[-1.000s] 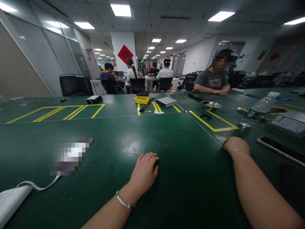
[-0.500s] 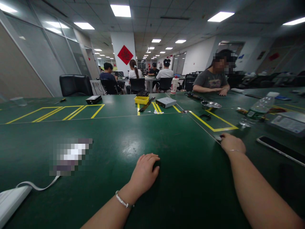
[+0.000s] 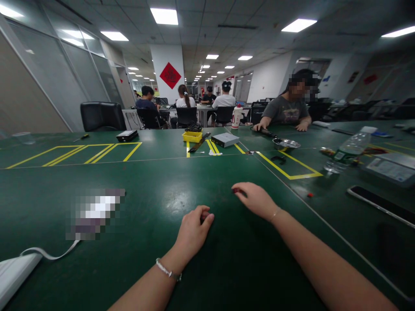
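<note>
My right hand (image 3: 256, 199) is above the green table (image 3: 142, 181), right of centre, with thumb and fingers pinched on a small dark red piece (image 3: 237, 191). Its exact kind is too small to tell. Left of it, my left hand (image 3: 194, 224) rests low over the table with its fingers curled in and the thumb alongside. Whether anything lies inside that curl is hidden. A small red piece (image 3: 310, 195) lies on the table to the right of my right hand.
At left a blurred-out device (image 3: 99, 211) is cabled to a white box (image 3: 16, 276). At right are a phone (image 3: 382, 205), a water bottle (image 3: 350, 151) and a grey box (image 3: 394, 167). Farther back stand a yellow tray (image 3: 192, 137), a metal pan (image 3: 285, 143) and a seated person (image 3: 288, 110).
My right hand has moved left toward the middle, uncovering a red piece on the table. My left hand's fingers have curled in. The person opposite has reached to the pan's handle.
</note>
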Tool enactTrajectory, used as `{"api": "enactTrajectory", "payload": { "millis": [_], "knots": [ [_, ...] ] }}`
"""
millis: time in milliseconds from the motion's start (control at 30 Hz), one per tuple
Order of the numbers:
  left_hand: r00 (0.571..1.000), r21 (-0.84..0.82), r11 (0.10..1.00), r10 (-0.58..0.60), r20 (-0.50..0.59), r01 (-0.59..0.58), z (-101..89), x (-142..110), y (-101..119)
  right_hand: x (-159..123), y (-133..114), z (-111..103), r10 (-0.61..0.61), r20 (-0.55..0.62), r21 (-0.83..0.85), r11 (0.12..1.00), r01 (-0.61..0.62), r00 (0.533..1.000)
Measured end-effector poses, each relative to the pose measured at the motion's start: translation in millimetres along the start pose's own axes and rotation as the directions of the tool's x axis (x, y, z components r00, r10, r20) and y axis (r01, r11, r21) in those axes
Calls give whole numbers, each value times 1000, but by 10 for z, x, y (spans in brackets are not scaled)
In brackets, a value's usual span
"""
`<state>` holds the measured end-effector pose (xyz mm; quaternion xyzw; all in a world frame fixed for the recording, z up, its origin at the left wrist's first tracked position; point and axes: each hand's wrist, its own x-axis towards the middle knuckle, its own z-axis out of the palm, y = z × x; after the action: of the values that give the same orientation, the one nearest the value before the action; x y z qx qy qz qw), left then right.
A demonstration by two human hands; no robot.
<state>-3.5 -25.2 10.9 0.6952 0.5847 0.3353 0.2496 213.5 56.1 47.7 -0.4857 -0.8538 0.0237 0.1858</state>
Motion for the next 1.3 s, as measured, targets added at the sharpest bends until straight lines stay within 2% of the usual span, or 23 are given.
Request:
{"api": "enactTrajectory", "payload": {
  "millis": [67,133,200,267,367,433,500,533,567,600,633,700,767,833,867,933,1000,1167,1233,1300],
  "knots": [
    [1000,-48,999,1,23,0,-5,0,0,-27,-366,107,-167,41,9,986,166,985],
    [999,-65,998,22,45,-19,-3,4,-5,-85,-625,192,-271,66,9,963,271,960],
    [998,-56,998,37,54,-34,5,9,-14,-136,-763,256,-325,72,8,945,326,943],
    [998,-59,998,33,55,-30,13,14,-21,-152,-787,292,-345,80,17,938,345,935],
    [998,-116,993,1,60,6,13,14,-17,-95,-616,272,-323,67,39,946,321,944],
    [997,-155,986,-50,50,57,4,12,-4,-37,-355,206,-234,10,-3,972,234,972],
    [994,-194,975,-101,37,106,-10,10,10,-13,10,112,-51,-76,-113,993,42,996],
    [993,-211,971,-112,32,116,-16,9,15,-25,218,61,72,-123,-177,980,-93,990],
    [993,-223,968,-112,24,114,-21,10,19,-55,433,11,206,-172,-233,941,-243,963],
    [994,-227,968,-106,15,107,-25,12,20,-102,643,-34,350,-216,-274,874,-401,911],
    [995,-224,969,-101,3,100,-28,14,18,-162,840,-75,490,-248,-289,786,-547,836],
    [995,-204,975,-99,-17,93,-30,18,8,-295,1170,-136,719,-259,-259,592,-764,645],
    [994,-187,977,-107,-20,101,-29,23,-6,-407,1395,-173,856,-185,-203,447,-871,482],
    [993,-184,977,-116,-13,112,-28,24,-19,-471,1522,-188,913,-83,-185,378,-907,398],
    [993,-186,976,-120,-9,117,-28,24,-24,-485,1557,-190,922,-45,-199,369,-908,384],
    [992,-196,973,-127,-7,124,-30,20,-29,-493,1592,-186,917,-4,-251,384,-889,398],
    [991,-205,970,-133,-2,129,-34,14,-27,-494,1601,-179,905,-11,-295,403,-866,425],
    [993,-205,972,-117,-18,111,-40,18,-25,-516,1596,-174,878,-127,-297,411,-862,462],
    [993,-222,970,-110,-40,99,-32,28,-30,-489,1561,-174,847,-154,-291,453,-843,508],
    [992,-258,961,-115,-60,96,-18,40,-36,-412,1468,-167,792,-162,-253,543,-801,588]
  ]
}}
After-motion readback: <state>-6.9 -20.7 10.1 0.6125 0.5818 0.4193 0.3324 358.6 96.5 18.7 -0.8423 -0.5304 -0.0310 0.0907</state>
